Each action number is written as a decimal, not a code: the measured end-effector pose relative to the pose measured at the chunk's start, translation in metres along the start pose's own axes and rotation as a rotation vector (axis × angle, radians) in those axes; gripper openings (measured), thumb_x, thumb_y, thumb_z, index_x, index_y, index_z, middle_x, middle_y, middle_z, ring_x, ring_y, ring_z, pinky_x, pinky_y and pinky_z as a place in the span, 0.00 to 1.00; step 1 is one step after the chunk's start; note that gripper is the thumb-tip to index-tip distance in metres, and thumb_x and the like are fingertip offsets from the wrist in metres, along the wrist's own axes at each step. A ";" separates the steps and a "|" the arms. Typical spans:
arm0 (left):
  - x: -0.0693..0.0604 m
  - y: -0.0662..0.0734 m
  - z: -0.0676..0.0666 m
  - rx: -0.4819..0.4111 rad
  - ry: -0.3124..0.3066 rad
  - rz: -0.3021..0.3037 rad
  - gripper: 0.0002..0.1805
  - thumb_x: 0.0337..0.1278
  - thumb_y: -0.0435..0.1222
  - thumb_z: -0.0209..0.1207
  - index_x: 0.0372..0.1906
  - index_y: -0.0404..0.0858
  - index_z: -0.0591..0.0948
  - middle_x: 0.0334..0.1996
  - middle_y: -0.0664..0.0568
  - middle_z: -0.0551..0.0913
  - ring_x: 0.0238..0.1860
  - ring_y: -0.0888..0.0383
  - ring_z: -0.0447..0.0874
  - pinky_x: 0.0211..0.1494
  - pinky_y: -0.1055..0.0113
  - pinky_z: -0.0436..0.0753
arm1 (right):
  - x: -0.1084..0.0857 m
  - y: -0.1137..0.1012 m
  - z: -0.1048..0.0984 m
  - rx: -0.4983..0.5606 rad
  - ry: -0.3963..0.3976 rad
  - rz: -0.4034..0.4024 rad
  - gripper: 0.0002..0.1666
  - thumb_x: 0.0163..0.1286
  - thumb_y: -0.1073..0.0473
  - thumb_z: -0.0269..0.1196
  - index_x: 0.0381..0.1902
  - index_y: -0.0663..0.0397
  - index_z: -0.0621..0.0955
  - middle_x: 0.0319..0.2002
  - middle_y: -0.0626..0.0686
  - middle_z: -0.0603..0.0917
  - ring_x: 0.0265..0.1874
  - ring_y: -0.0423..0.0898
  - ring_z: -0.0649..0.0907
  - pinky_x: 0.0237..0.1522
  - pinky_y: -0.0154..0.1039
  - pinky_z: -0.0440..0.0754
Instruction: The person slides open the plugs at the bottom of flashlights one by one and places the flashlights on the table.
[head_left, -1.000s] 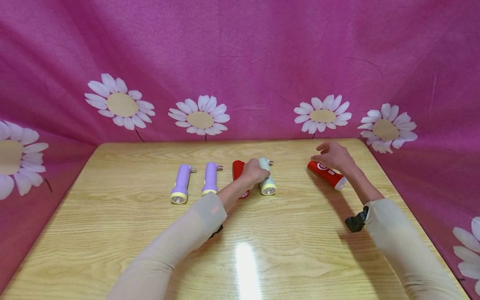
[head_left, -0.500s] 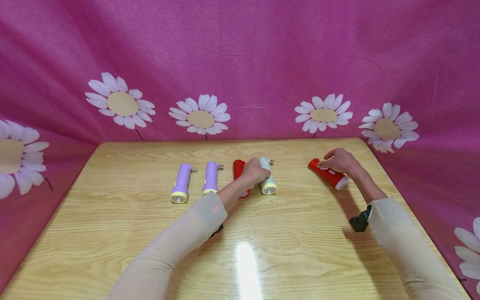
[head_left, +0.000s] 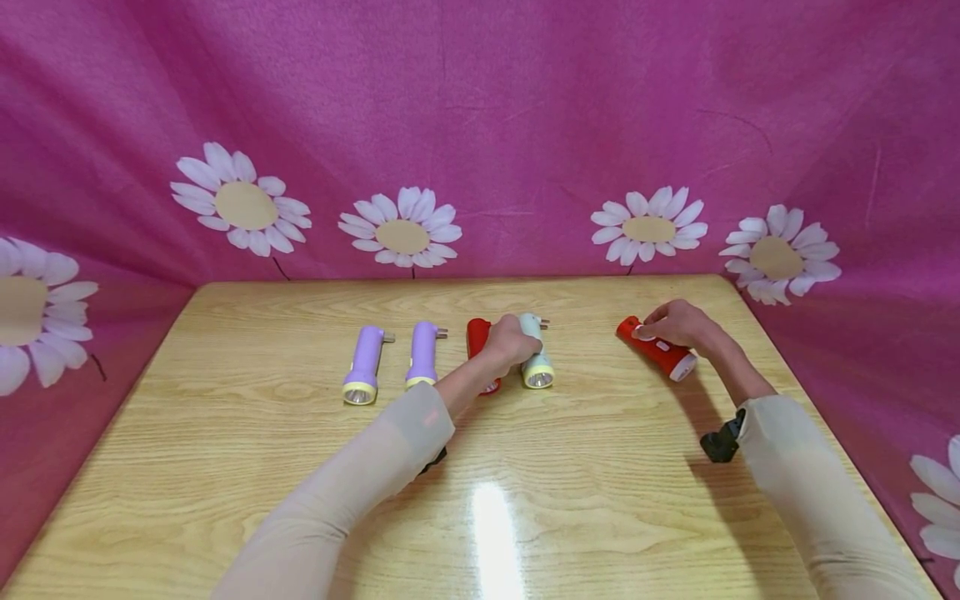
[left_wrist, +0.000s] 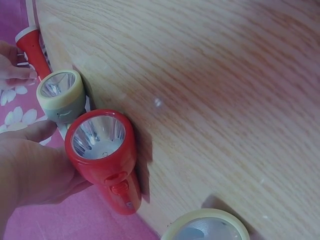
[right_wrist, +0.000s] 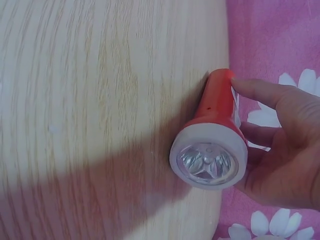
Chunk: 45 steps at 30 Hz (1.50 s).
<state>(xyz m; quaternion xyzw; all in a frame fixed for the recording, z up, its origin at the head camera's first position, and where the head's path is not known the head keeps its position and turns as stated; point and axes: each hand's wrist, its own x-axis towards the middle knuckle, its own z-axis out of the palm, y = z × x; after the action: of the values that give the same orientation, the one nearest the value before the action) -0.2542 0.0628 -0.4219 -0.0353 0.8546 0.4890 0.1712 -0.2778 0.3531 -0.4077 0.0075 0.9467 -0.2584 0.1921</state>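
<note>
On the wooden table, my left hand (head_left: 507,342) holds a pale green flashlight (head_left: 537,362) with a yellow rim; its far fingers are hidden. Close beside that hand lies a red flashlight (left_wrist: 103,145), partly covered by it in the head view. At the right, my right hand (head_left: 682,323) has its fingertips on a second red flashlight (head_left: 664,353) with a white lens rim. The right wrist view shows its fingers (right_wrist: 262,92) fairly extended along this flashlight's side, lens toward the camera.
Left of my left hand lie two purple flashlights, one outer (head_left: 365,362) and one inner (head_left: 422,354), with yellow rims and plug prongs out. A pink cloth (head_left: 517,142) with printed daisies stands behind the table (head_left: 247,467) and along its sides.
My right hand has shifted slightly right and down along the red flashlight, showing more of its tail end. The left hand and the other flashlights stay put.
</note>
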 end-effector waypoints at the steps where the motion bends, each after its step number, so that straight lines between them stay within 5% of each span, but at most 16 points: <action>1: 0.000 0.000 0.000 -0.002 -0.002 0.001 0.13 0.61 0.27 0.61 0.48 0.27 0.74 0.37 0.42 0.76 0.38 0.51 0.78 0.43 0.61 0.86 | 0.000 0.000 0.000 0.005 -0.005 -0.002 0.34 0.70 0.49 0.63 0.59 0.74 0.74 0.47 0.66 0.78 0.42 0.56 0.76 0.37 0.39 0.78; 21: -0.001 0.000 0.000 -0.001 0.018 0.015 0.13 0.59 0.27 0.61 0.48 0.26 0.76 0.35 0.44 0.77 0.36 0.52 0.76 0.37 0.66 0.83 | 0.007 0.009 0.000 -0.036 -0.056 -0.062 0.32 0.67 0.51 0.66 0.57 0.74 0.75 0.41 0.60 0.80 0.36 0.51 0.77 0.33 0.37 0.78; 45: -0.002 -0.002 -0.001 0.027 0.026 0.035 0.14 0.58 0.28 0.62 0.47 0.26 0.76 0.35 0.43 0.77 0.34 0.53 0.76 0.34 0.66 0.82 | 0.002 0.008 0.001 -0.018 0.029 -0.085 0.32 0.67 0.50 0.64 0.55 0.74 0.76 0.36 0.59 0.80 0.29 0.49 0.79 0.28 0.38 0.79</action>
<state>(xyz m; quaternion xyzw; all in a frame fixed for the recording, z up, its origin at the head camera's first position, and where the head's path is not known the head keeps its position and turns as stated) -0.2523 0.0606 -0.4224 -0.0242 0.8637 0.4799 0.1520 -0.2784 0.3592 -0.4130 -0.0305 0.9513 -0.2574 0.1672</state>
